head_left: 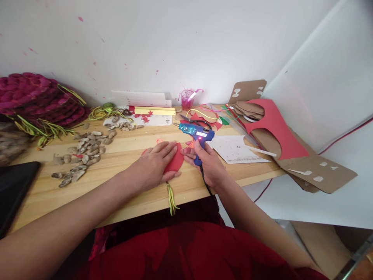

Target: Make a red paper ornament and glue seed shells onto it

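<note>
Fingers [201, 149] of the right hand [212, 163] grip a blue glue gun [192, 131] mid-frame, while the left hand [155, 162], fingers outstretched, lies over a red piece [175, 162].

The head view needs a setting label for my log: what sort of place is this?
Probably a craft workspace: the right hand holds a blue plastic glue gun, with small flat red stars and brownish oval shells nearby.
</note>
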The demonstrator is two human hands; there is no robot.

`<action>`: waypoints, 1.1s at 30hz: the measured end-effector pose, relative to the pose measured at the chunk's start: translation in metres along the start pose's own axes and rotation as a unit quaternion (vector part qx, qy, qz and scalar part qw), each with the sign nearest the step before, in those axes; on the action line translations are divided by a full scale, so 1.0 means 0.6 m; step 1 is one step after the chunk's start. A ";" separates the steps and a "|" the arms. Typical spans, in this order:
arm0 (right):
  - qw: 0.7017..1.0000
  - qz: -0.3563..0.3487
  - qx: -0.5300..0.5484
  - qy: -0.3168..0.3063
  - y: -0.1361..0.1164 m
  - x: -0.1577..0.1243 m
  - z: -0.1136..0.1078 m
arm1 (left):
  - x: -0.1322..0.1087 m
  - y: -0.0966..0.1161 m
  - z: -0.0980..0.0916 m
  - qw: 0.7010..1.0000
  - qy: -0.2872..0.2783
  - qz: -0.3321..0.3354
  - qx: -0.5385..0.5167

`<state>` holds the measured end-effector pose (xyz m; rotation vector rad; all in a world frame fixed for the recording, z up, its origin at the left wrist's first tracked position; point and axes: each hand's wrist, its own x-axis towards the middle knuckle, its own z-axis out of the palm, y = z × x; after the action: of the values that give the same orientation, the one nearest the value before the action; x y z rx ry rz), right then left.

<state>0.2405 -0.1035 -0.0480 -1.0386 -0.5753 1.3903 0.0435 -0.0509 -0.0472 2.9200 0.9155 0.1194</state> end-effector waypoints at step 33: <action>0.996 0.066 0.026 -0.056 -0.038 0.018 -0.013 | 0.042 -0.033 0.014 0.976 0.146 0.106 -0.124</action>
<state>0.2604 -0.0920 -0.0348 -0.9772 -0.5572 1.5794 0.0538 -0.0206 -0.0562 2.7954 0.5637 0.6423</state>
